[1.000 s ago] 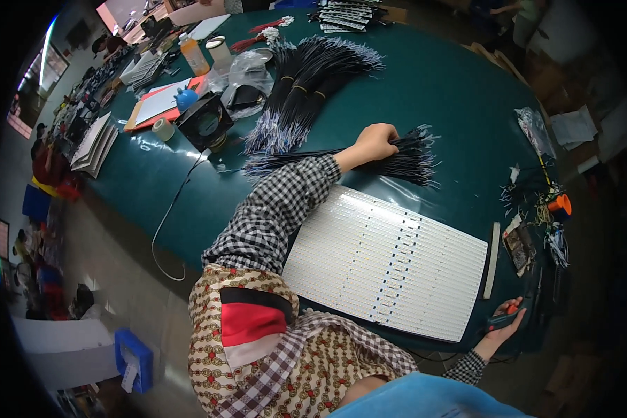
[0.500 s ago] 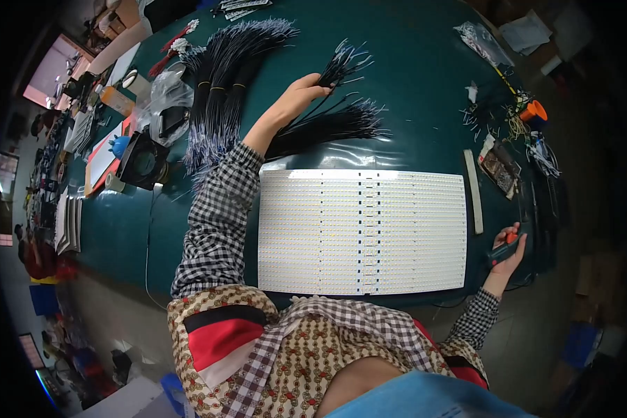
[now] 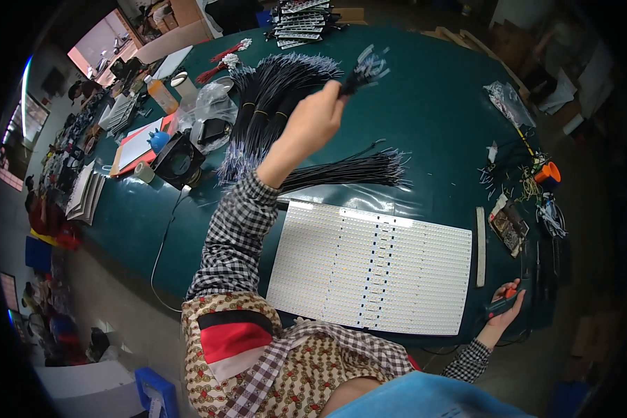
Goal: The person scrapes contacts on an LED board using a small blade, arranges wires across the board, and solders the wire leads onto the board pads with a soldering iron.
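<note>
My left hand (image 3: pixel 313 118) is closed round a bunch of black wires (image 3: pixel 364 72), whose pale stripped ends stick out past the fist, smeared by motion. It hangs above the table, between a large stack of tied black wire bundles (image 3: pixel 279 87) and a smaller loose pile of black wires (image 3: pixel 355 171). A white panel of LED strips (image 3: pixel 313 258), with rows of small dots and a dark column down its middle, lies before me. Off its right edge, my right hand (image 3: pixel 507 315) grips a dark green hand tool (image 3: pixel 498 306) with an orange part; its exact kind is unclear.
A pale bar (image 3: pixel 481 247) lies right of the panel, beside an orange spool (image 3: pixel 548 174) and wire scraps. To the left stand a black fan-like box (image 3: pixel 177 164), a plastic bag (image 3: pixel 214 104) and an orange bottle (image 3: pixel 161 95). More strips (image 3: pixel 303 24) are stacked at the far edge.
My left hand has lifted its bunch of wires away from the loose pile, and the wires are gathered tighter. The whole view has shifted and tilted. My right hand keeps its tool.
</note>
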Demonstrator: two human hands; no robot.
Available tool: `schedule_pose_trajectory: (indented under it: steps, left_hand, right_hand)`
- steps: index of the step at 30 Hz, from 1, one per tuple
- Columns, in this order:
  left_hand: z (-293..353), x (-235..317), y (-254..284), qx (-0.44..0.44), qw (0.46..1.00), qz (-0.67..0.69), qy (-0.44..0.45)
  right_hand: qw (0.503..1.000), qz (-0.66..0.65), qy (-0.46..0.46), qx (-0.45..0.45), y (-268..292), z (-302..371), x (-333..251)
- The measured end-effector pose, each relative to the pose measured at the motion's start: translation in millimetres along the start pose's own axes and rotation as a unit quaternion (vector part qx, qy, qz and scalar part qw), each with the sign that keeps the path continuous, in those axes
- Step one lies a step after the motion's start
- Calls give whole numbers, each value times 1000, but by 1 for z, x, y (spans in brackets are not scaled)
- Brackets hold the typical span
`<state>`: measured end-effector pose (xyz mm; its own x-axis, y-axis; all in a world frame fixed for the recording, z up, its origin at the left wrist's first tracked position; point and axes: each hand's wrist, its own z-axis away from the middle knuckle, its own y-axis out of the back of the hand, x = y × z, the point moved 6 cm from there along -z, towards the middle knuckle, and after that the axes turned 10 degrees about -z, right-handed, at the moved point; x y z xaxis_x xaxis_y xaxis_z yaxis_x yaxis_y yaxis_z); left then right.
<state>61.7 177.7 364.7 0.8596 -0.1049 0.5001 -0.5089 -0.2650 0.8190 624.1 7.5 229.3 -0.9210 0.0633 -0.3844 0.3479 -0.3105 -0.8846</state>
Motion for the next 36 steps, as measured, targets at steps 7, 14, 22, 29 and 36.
schedule_pose_trajectory:
  steps: [7, 14, 22, 29, 36]
  left_hand:
    - [3, 41, 72, 171, 982, -51, -57]
    - [-16, 67, 116, 94, 980, 71, -162]
    - [-45, 73, 200, 149, 931, 326, -67]
    - [-46, 114, 161, 82, 938, -70, -329]
    - [14, 96, 58, -113, 888, -183, -407]
  right_hand:
    - [1000, 17, -5, -1, 5, 2, -8]
    - [999, 33, 2, 6, 2, -1, -4]
    - [999, 30, 8, 13, 18, 15, -19]
    - [988, 92, 45, 117, 2, 14, -19]
    - [1000, -11, -13, 16, -28, -16, 11]
